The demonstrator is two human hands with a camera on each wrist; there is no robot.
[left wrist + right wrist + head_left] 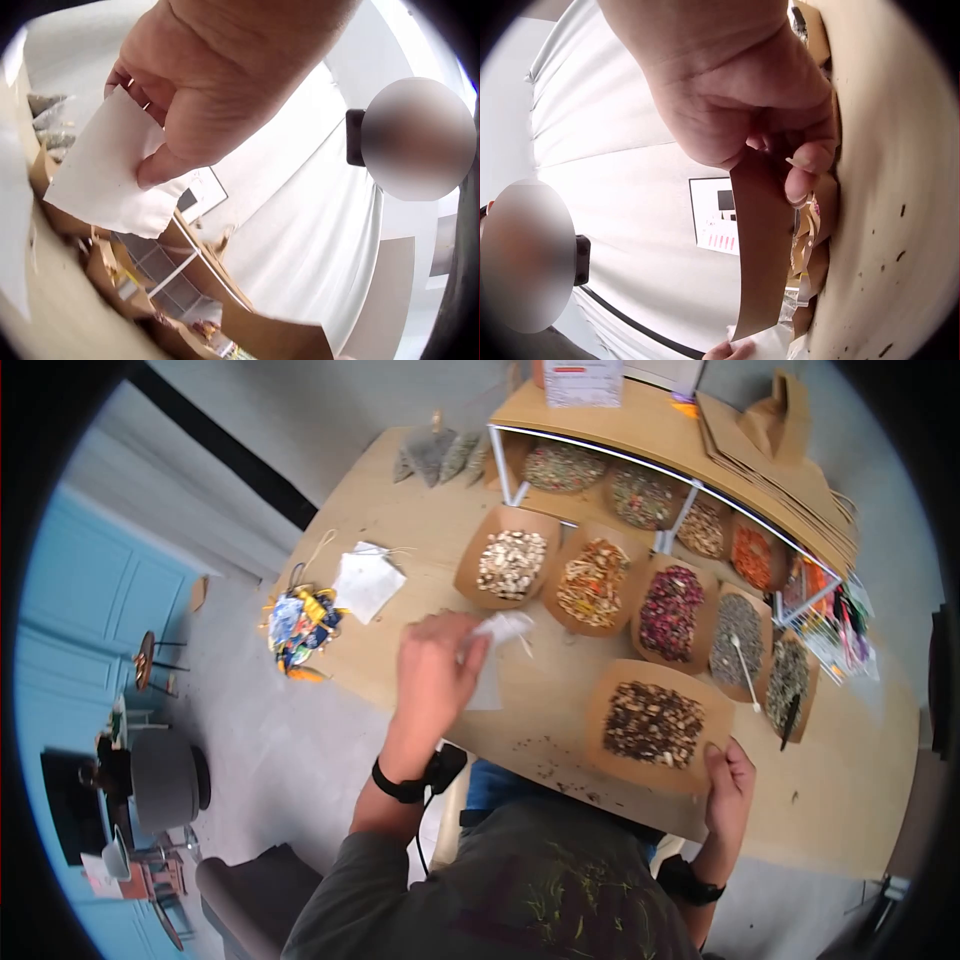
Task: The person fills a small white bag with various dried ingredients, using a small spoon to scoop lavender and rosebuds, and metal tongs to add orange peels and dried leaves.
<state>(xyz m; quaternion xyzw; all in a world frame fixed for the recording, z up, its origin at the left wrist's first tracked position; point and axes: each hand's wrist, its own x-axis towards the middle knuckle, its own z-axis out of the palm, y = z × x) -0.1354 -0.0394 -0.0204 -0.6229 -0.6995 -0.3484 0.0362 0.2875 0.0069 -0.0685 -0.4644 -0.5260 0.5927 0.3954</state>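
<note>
In the head view my left hand (435, 665) pinches a small white pouch (503, 626) above the table; the left wrist view shows the pouch (112, 169) between thumb and fingers of the hand (202, 97). My right hand (730, 790) grips the right corner of a brown paper tray (620, 765) holding dark brown chopped pieces (652, 725), at the table's front edge. In the right wrist view the hand (757, 105) has thumb and fingers on the wall of the tray (761, 247).
Behind stand trays of white cubes (512, 563), orange-yellow strips (592, 585), dark red petals (670, 615) and grey-green bits (740, 640). White pouches (370, 582) and colourful sachets (300, 625) lie left. A wooden shelf (640, 435) stands at the back; dark crumbs (548, 752) lie near the front edge.
</note>
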